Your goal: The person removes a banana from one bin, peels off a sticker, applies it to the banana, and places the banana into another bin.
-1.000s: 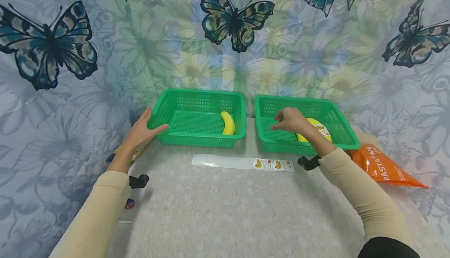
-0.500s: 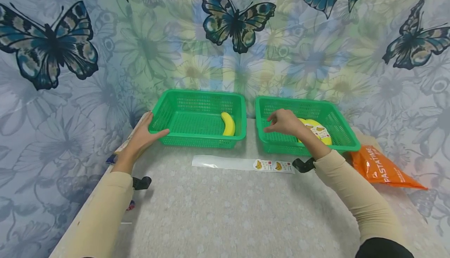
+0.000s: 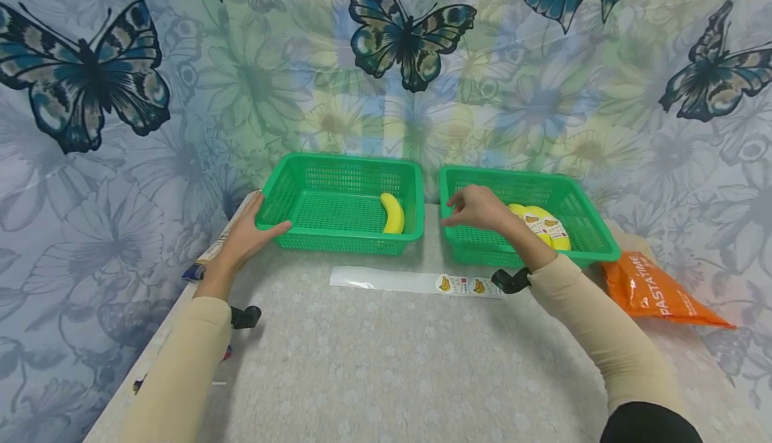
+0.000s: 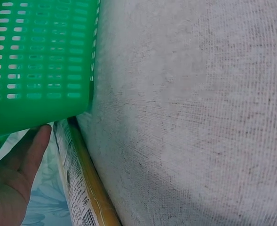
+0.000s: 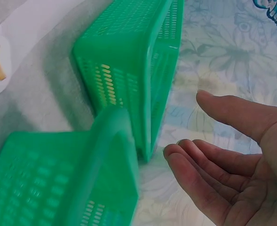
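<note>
My left hand (image 3: 241,238) rests at the left end of a green plastic basket (image 3: 338,240), thumb and fingers spread along its rim. One yellow banana (image 3: 393,214) lies in that basket's right part. My right hand (image 3: 479,208) hovers over the left side of a second green basket (image 3: 491,254). In the right wrist view the right hand (image 5: 237,160) has thumb and fingers apart, with nothing between them. Yellow bananas (image 3: 557,242) bearing white banana labels lie in the second basket, partly hidden by the right forearm.
A backing strip (image 3: 386,279) with banana stickers at its right end lies before the baskets. An orange PASTATIME bag (image 3: 657,289) sits at right. A long printed package (image 4: 89,188) lies beside the left hand. A butterfly-print cloth (image 3: 271,61) hangs behind.
My right hand has moved left over the second basket, uncovering more of the labelled bananas. The left hand has stayed at the first basket's end, shifting only slightly.
</note>
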Demonstrator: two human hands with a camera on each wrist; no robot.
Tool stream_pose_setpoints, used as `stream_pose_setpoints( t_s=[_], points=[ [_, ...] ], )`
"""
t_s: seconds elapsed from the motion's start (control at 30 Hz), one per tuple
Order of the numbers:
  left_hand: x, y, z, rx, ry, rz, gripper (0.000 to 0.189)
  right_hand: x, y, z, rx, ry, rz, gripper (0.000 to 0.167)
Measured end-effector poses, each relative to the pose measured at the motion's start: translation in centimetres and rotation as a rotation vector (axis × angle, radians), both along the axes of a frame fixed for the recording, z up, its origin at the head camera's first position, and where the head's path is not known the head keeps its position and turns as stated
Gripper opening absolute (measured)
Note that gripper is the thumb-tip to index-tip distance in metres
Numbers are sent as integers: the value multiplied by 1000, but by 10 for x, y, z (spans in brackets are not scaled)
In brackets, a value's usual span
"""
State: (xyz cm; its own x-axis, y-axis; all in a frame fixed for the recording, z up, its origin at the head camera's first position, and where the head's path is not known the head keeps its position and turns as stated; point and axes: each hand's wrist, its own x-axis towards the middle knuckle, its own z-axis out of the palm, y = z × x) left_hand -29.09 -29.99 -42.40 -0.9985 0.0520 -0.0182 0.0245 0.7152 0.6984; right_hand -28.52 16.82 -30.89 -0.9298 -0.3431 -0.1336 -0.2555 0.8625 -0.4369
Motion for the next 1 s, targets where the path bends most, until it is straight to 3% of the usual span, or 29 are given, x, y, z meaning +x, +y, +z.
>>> stream_pose_setpoints(
  t_s=[0.57,1.0],
  points=[
    [-4,0,-2,19,9,9,101,-38,-65,18,43,-41,102,52],
    [-2,-2,-5,32,29,13,101,-82,-91,10,-6,-162,106,54]
  ],
)
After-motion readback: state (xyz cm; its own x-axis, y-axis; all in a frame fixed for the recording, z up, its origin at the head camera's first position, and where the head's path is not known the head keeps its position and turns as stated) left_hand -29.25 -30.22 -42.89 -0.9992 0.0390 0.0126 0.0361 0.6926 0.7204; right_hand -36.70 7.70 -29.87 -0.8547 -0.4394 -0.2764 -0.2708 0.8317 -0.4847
